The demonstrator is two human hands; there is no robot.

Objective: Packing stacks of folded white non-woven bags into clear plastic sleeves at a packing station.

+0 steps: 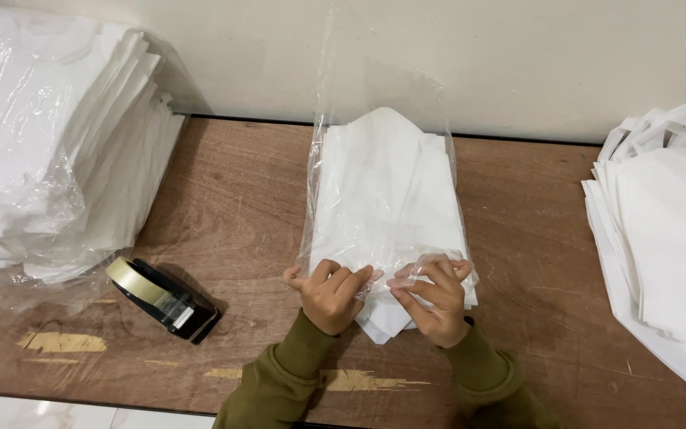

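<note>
A stack of folded white fabric bags lies on the wooden table inside a clear plastic sleeve whose far end stands up against the wall. My left hand and my right hand are side by side at the near end of the stack. Both pinch the sleeve's near edge over the fabric, fingers curled. Olive green sleeves cover my forearms.
A black tape dispenser with a pale roll sits left of my hands. A tall pile of plastic-wrapped white bags fills the far left. Loose unwrapped white bags with handles lie at the right edge. A pale wall runs behind the table.
</note>
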